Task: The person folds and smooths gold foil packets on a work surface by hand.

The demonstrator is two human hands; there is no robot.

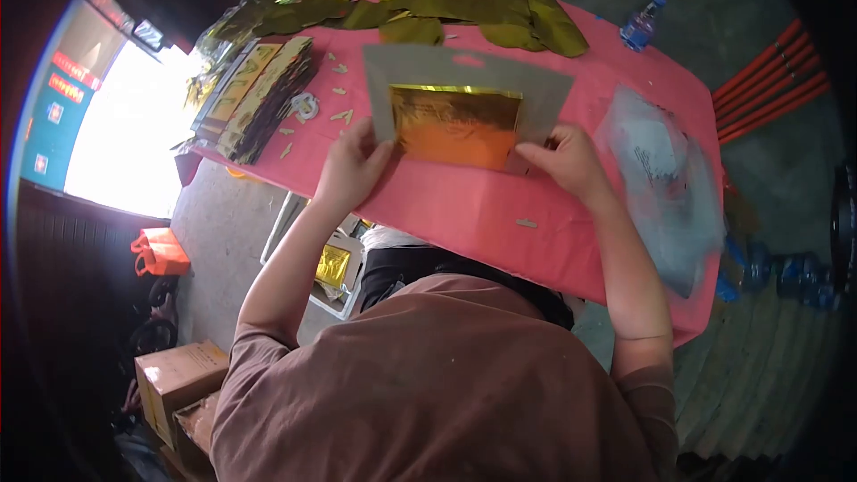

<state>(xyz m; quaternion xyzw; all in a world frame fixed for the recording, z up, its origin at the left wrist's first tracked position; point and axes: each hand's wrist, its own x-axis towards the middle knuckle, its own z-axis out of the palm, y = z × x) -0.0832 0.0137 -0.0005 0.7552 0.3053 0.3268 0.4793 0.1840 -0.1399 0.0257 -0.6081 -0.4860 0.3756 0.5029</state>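
Between my two hands a grey card [544,85] with a small cut-out slot near its far edge is held up over the pink-covered table. A shiny gold foil sheet [457,129] with faint printing covers its lower middle. My left hand [355,165] pinches the card's near left corner between thumb and fingers. At the opposite corner, my right hand [569,161] grips it with the thumb on the near face and the fingers behind. A small pale scrap [527,222] lies on the pink cloth [446,210] near my right hand.
Gold foil sheets [473,7] spread along the far edge. A stack of printed cards [259,98] stands left, beside a tape roll [304,106] and scraps. To the right lie clear plastic bags [665,187]; a bottle [643,22] is behind. A white bin [344,272] sits below left.
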